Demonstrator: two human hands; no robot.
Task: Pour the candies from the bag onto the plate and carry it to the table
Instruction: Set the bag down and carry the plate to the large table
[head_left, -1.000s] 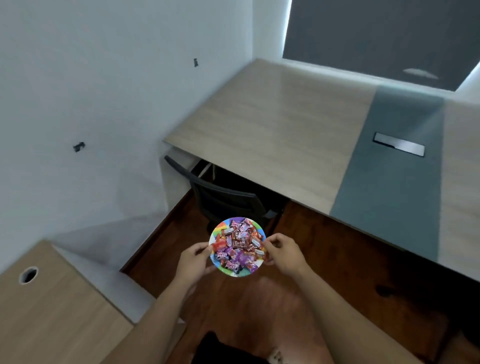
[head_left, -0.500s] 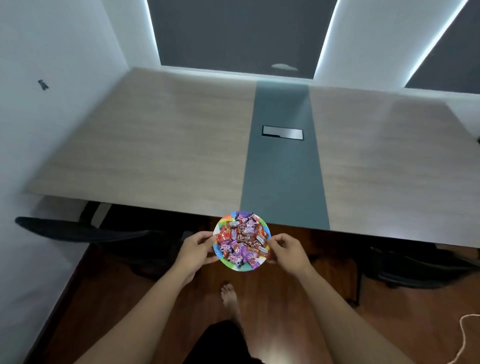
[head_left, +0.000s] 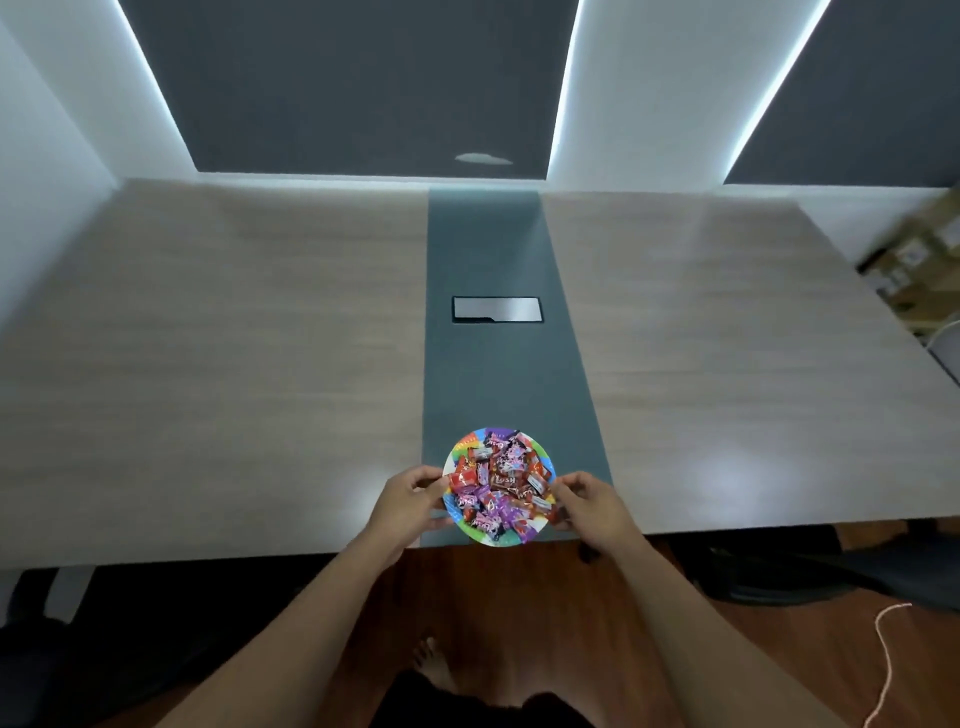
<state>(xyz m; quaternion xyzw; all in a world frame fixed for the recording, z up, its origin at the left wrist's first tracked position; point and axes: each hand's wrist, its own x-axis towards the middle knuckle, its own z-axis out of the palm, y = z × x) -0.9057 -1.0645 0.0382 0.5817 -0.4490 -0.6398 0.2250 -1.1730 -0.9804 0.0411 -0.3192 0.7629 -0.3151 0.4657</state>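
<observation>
A round plate (head_left: 470, 441) with a rainbow rim is heaped with several red, pink and purple wrapped candies (head_left: 500, 480). I hold it by both sides: my left hand (head_left: 410, 493) grips the left rim and my right hand (head_left: 589, 499) grips the right rim. The plate hangs over the near edge of the large wooden table (head_left: 234, 338), above its grey-green centre strip (head_left: 493, 374). Whether the plate touches the tabletop cannot be told. No bag is in view.
A metal cable hatch (head_left: 497, 309) is set into the strip further back. Dark chairs (head_left: 810, 577) stand under the table at right and left. A white cord (head_left: 883, 654) lies on the wood floor. Cardboard boxes (head_left: 914, 249) stand at the far right.
I have stepped closer to the table. The plate, held in both hands throughout, has moved forward from over the floor to above the table's near edge.
</observation>
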